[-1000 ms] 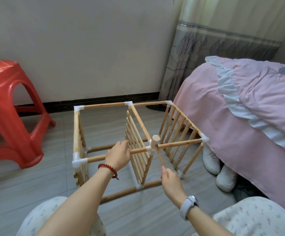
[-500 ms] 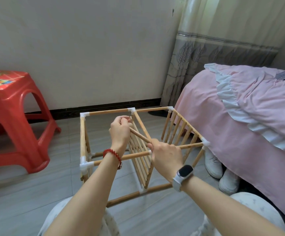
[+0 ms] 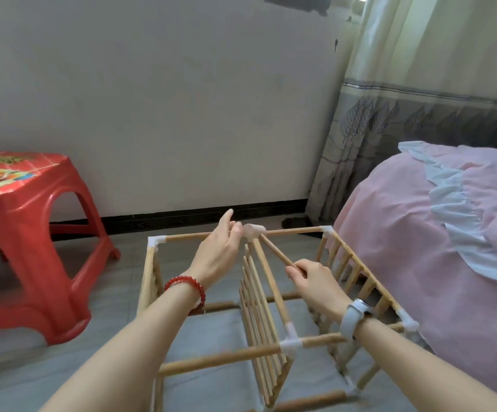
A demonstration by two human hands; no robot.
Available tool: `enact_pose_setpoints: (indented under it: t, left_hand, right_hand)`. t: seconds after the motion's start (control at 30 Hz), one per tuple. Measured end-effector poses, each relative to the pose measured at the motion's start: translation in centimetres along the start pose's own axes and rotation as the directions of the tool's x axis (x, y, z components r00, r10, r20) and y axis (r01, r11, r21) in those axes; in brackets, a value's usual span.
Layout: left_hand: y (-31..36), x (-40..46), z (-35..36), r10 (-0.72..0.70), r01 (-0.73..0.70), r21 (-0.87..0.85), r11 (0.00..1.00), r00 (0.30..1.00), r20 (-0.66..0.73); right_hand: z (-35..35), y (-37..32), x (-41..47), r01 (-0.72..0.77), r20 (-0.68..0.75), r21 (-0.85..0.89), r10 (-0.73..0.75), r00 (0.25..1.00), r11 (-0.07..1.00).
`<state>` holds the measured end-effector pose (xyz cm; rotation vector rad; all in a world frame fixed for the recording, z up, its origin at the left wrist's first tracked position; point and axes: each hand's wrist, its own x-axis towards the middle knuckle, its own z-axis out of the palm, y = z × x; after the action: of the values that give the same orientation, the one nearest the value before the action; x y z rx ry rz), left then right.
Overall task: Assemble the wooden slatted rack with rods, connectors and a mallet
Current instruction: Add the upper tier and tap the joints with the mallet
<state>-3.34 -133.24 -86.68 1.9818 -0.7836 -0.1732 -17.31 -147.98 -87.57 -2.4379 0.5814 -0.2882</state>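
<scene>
- Here, a wooden rack (image 3: 271, 307) stands on the grey tiled floor (image 3: 33, 367), between a red plastic stool (image 3: 30, 233) on the left and a bed under a pink cover (image 3: 419, 233) on the right.
- Rack: a box-shaped frame of round rods joined by white connectors, with slatted panels at the left end, the middle and the right end.
- Left hand (image 3: 220, 251): at the far top rail, just left of the white middle connector (image 3: 253, 231). Fingers curl around the rail beside the connector; index finger lifted, pointing up. A red bead bracelet (image 3: 186, 285) sits on this wrist.
- Right hand (image 3: 312, 278): over the right half of the rack, fingers closed around the near end of the mallet handle (image 3: 277, 254).
- Handle runs diagonally up and left toward the far middle connector. The mallet head is blurred against the white connector; cannot tell whether they touch.
- A white watch (image 3: 354, 316) is on the right wrist, just above the near top rail.
- Far side: a pale wall (image 3: 152, 99) with a dark baseboard; a patterned curtain (image 3: 404, 114) hangs at far right, behind the bed.
</scene>
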Motion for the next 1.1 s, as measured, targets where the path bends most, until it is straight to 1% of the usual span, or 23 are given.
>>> enact_pose_setpoints:
  t: [0.07, 0.13, 0.2, 0.27, 0.3, 0.37, 0.4, 0.43, 0.47, 0.5, 0.53, 0.57, 0.6, 0.63, 0.7, 0.73, 0.77, 0.8, 0.87, 0.9, 0.93, 1.0, 1.1]
  left_hand:
    - [-3.3, 2.8, 0.8, -0.052, 0.031, 0.368, 0.929, 0.997, 0.048]
    - [-6.7, 6.4, 2.1, -0.149, 0.041, 0.611, 0.791, 0.981, 0.126]
    - [-9.2, 9.8, 3.3, -0.220, 0.064, 0.673, 0.737, 0.964, 0.150]
    - [-10.8, 13.1, 4.1, -0.232, 0.079, 0.710, 0.700, 0.965, 0.122]
    - [-11.3, 14.4, 4.0, -0.242, 0.086, 0.734, 0.673, 0.964, 0.109]
    - [-12.6, 16.3, 4.7, -0.260, 0.069, 0.769, 0.635, 0.957, 0.130]
    - [-13.4, 16.6, 5.2, -0.253, 0.063, 0.770, 0.635, 0.959, 0.131]
    - [-13.9, 16.7, 5.5, -0.234, 0.059, 0.769, 0.636, 0.965, 0.120]
    - [-14.4, 16.6, 5.6, -0.212, 0.049, 0.775, 0.630, 0.971, 0.112]
    - [-14.7, 16.6, 5.6, -0.200, 0.047, 0.780, 0.624, 0.975, 0.102]
    - [-14.9, 16.6, 5.6, -0.196, 0.049, 0.779, 0.625, 0.976, 0.096]
    - [-14.9, 16.7, 5.5, -0.200, 0.058, 0.771, 0.635, 0.975, 0.092]
    - [-14.8, 16.9, 5.4, -0.204, 0.065, 0.760, 0.647, 0.975, 0.091]
    - [-14.6, 17.2, 5.4, -0.211, 0.078, 0.746, 0.661, 0.974, 0.085]
    - [-14.6, 17.1, 5.5, -0.228, 0.080, 0.737, 0.671, 0.968, 0.102]
    - [-14.8, 17.0, 5.7, -0.222, 0.076, 0.736, 0.673, 0.970, 0.103]
    - [-15.1, 16.8, 5.9, -0.216, 0.076, 0.734, 0.675, 0.972, 0.098]
    - [-15.2, 16.5, 5.9, -0.215, 0.079, 0.733, 0.676, 0.972, 0.094]
    - [-15.3, 16.3, 5.8, -0.223, 0.085, 0.730, 0.679, 0.970, 0.095]
    - [-15.2, 16.3, 5.8, -0.226, 0.086, 0.724, 0.685, 0.969, 0.098]
    - [-15.0, 16.4, 5.8, -0.227, 0.089, 0.715, 0.694, 0.969, 0.101]
    - [-14.7, 16.8, 5.5, -0.217, 0.094, 0.698, 0.710, 0.972, 0.089]
    - [-14.8, 16.8, 5.5, -0.222, 0.100, 0.698, 0.709, 0.971, 0.085]
  right_hand:
    - [0.7, 1.9, 3.0, -0.103, -0.008, -0.002, 0.103, 0.995, 0.995]
    - [2.1, 3.7, 7.2, -0.182, 0.021, -0.032, 0.182, 0.983, 0.983]
    - [2.3, 3.9, 11.4, -0.150, -0.036, -0.046, 0.149, 0.988, 0.988]
    - [0.7, 2.5, 15.1, 0.001, -0.224, 0.057, 0.012, 0.975, 0.998]
    - [-0.3, 1.2, 16.3, 0.110, -0.362, 0.100, -0.067, 0.930, 0.989]
    - [-0.6, 0.1, 17.8, 0.304, -0.635, 0.049, -0.205, 0.745, 0.951]
    - [0.5, 0.7, 17.7, 0.314, -0.666, -0.029, -0.253, 0.702, 0.949]
    - [2.2, 1.5, 17.3, 0.246, -0.589, -0.097, -0.255, 0.767, 0.964]
    - [4.2, 2.3, 16.6, 0.122, -0.382, -0.179, -0.183, 0.906, 0.976]
    - [5.8, 3.3, 16.1, 0.016, -0.125, -0.329, -0.061, 0.990, 0.944]
    - [6.1, 3.8, 16.1, 0.003, 0.017, -0.460, 0.005, 1.000, 0.888]
    - [5.5, 3.8, 16.7, 0.009, 0.017, -0.466, -0.001, 1.000, 0.885]
    - [4.2, 3.4, 17.6, 0.011, -0.084, -0.355, -0.044, 0.995, 0.935]
    - [2.3, 2.3, 18.5, 0.064, -0.261, -0.205, -0.118, 0.958, 0.977]
    - [-0.4, 0.5, 19.0, 0.254, -0.591, -0.057, -0.237, 0.771, 0.966]
    - [-0.6, 0.6, 19.0, 0.337, -0.706, -0.042, -0.267, 0.656, 0.941]
    - [0.1, 1.2, 18.5, 0.348, -0.734, -0.077, -0.289, 0.614, 0.934]
    - [1.5, 2.1, 17.6, 0.295, -0.659, -0.126, -0.302, 0.689, 0.947]
    - [5.3, 4.3, 16.2, 0.074, -0.159, -0.396, -0.148, 0.976, 0.915]
    - [5.6, 4.9, 16.2, 0.033, -0.003, -0.527, -0.040, 0.999, 0.849]
    - [4.9, 5.2, 16.8, 0.033, -0.002, -0.543, -0.041, 0.999, 0.839]
    - [1.7, 3.7, 18.7, 0.042, -0.243, -0.320, -0.125, 0.962, 0.946]
    - [-1.4, 1.6, 19.6, 0.238, -0.647, -0.046, -0.210, 0.733, 0.970]
